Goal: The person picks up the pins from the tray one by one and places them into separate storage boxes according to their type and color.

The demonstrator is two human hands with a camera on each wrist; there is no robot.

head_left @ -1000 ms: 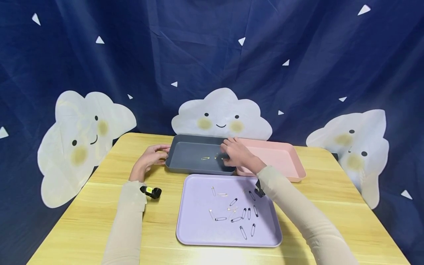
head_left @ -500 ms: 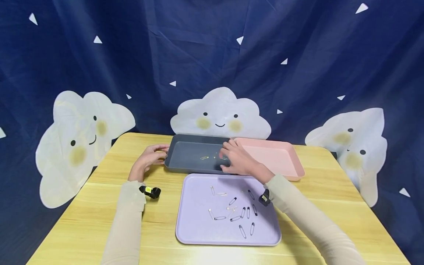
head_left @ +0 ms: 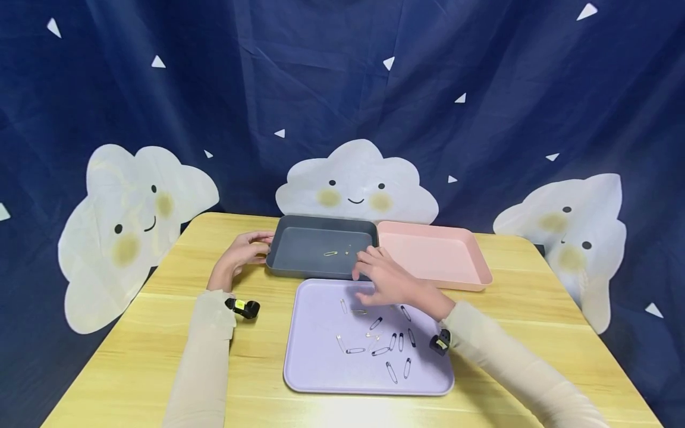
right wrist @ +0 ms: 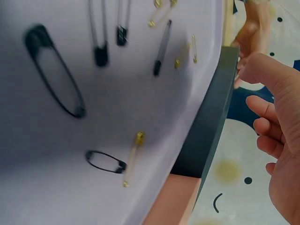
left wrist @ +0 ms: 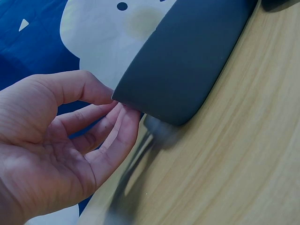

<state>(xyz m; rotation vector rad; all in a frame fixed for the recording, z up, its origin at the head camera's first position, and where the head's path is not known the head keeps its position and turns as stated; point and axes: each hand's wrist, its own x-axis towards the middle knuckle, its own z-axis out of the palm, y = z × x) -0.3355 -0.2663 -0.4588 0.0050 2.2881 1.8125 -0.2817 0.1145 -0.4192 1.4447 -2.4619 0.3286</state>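
My left hand (head_left: pixel 243 255) is at the left end of the dark grey tray (head_left: pixel 302 244). In the left wrist view its thumb tip meets the tray's rim while the fingertips (left wrist: pixel 126 108) rest against the outer end wall. Over the far edge of the lavender tray (head_left: pixel 316 374) hovers my right hand (head_left: pixel 387 282), thumb and fingers apart, holding nothing. Black safety pins (head_left: pixel 392 373) and gold safety pins (right wrist: pixel 133 159) lie scattered on the lavender tray. Inside the grey tray are a few gold safety pins (head_left: pixel 330 254); the right hand covers its near right corner.
A pink tray (head_left: pixel 433 255) sits against the grey tray's right end, both just beyond the lavender one. All stand on a wooden table (head_left: pixel 257 356). Behind it hangs a dark blue curtain (head_left: pixel 332 77) with white clouds.
My right hand has drawn back from over the grey tray toward the lavender tray, its thumb and fingers spreading. The left hand has stayed at the grey tray's end.
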